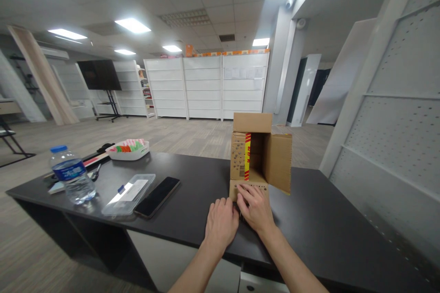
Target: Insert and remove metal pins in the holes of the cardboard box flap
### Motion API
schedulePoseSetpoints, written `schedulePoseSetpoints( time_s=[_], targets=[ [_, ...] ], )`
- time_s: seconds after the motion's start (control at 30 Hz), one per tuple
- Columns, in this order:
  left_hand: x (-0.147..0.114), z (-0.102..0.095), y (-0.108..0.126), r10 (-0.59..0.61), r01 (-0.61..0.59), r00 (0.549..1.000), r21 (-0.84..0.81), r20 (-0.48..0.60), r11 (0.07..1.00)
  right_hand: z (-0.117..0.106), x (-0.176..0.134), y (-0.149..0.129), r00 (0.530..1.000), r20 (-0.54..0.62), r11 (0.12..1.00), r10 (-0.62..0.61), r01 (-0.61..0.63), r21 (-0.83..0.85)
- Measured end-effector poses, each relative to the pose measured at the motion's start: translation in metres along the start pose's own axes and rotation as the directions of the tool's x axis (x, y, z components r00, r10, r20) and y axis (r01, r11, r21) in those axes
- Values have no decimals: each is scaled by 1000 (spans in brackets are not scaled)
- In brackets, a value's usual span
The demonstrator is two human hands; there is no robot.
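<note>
A brown cardboard box (239,155) lies on the dark desk with its open mouth facing me. One flap stands up at the top and another swings out to the right; a red and yellow tape strip runs down its left part. My right hand (256,206) bends its fingers over the lower front flap, thumb lower down at the near side. Just left of it, my left hand (222,220) is closed, knuckles up, beside the flap's lower left corner. Its fingertips are turned away from view, so what they hold, if anything, is hidden.
Left on the desk (309,229) are a black phone (158,197), a clear plastic case (129,194) and a water bottle (73,176). Behind them sits a white tray (129,154) of colourful packets. A white perforated panel (392,146) stands along the right side.
</note>
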State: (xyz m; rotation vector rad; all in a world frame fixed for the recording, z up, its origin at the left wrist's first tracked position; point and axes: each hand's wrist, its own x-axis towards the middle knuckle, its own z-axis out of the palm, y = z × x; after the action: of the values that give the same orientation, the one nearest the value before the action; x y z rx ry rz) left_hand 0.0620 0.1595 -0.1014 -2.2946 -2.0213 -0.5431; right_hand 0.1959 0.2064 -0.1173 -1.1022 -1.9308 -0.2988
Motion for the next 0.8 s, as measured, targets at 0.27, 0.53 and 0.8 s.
schedulePoseSetpoints(
  time_s=[0.27,0.53,0.8],
  targets=[
    [0,0,1,-3,3,1000,4,2,1000,-2,0,-2,996,68,995,57,-51,-82],
    [0,0,0,2,-2,1000,3,-6,1000,1,0,0,995,85,992,50,-40,-123],
    [-1,0,0,0,0,1000,9,1,1000,-1,-2,3,995,87,998,48,-43,-52]
  ],
)
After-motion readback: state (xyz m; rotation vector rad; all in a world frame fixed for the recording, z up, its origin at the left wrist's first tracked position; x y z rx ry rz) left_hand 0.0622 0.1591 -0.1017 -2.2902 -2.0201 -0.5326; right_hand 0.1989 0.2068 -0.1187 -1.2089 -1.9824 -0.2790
